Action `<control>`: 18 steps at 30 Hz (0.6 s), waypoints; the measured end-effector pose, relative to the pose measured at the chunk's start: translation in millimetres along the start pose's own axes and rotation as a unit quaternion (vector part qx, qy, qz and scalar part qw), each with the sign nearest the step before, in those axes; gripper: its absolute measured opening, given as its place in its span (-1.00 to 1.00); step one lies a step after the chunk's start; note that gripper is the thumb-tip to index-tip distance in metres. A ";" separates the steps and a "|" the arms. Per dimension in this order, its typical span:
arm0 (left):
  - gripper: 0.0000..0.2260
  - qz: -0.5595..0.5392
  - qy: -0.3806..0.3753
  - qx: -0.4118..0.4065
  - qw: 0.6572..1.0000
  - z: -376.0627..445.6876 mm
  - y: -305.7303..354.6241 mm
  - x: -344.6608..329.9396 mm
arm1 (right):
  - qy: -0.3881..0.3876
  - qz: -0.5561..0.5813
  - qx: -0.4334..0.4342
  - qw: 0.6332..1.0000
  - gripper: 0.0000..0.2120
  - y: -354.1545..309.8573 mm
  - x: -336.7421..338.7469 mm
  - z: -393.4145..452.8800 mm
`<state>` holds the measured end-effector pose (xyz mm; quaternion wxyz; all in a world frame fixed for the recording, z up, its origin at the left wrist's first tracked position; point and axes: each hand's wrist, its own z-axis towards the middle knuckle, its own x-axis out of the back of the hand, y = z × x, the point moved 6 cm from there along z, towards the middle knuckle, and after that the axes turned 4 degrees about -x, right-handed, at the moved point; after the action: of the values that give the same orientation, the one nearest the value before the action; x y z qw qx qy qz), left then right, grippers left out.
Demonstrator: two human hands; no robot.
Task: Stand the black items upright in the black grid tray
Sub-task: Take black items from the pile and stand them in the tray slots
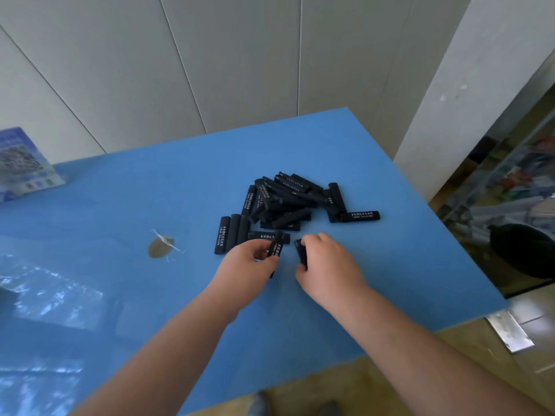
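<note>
On the blue counter [390,265] a loose pile of black oblong sticks with white lettering [288,202] is lying flat, heaped near the middle. Just in front of the pile, the left hand [249,262] is pinching one lettered black stick [276,249], its fingers [264,246] curled round it and holding it tilted. Beside it, the right hand [327,265] is gripping a second black stick [301,253], fingers clamped on it. A brown patch with clear tape [160,247] is sitting on the counter to the left. A blue printed box [22,163] is resting at the far left edge.
</note>
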<state>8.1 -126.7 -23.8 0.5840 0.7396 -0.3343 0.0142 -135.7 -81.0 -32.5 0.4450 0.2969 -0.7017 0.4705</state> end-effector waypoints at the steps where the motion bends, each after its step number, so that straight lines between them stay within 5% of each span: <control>1: -0.85 -0.004 0.000 0.007 1.000 -0.1 -0.9 0.2 | -0.001 -0.010 -0.003 1.000 -0.91 3.2 2.3 0.4; 4: -0.88 -0.020 -0.002 0.022 1.000 -1.0 -0.6 -0.8 | -0.008 -0.016 -0.027 0.999 -0.93 16.9 9.5 -0.1; 7: -0.90 -0.039 -0.004 0.025 0.999 -0.9 3.1 -3.8 | 0.006 0.097 -0.064 0.993 -0.93 35.9 14.2 -3.4; 13: -0.95 -0.064 -0.014 0.011 0.998 -1.6 15.0 -15.5 | -0.009 0.423 -0.148 0.894 -0.90 58.9 30.7 -21.7; 18: -0.92 -0.075 -0.005 -0.011 0.997 -14.0 26.6 -21.3 | -0.044 0.523 -0.128 0.841 -0.91 60.8 42.3 -29.7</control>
<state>-16.9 -106.8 -5.5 0.5901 0.7560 -0.2808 -0.0377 -194.4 -30.3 -13.5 0.1357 -0.1540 -0.8255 0.5258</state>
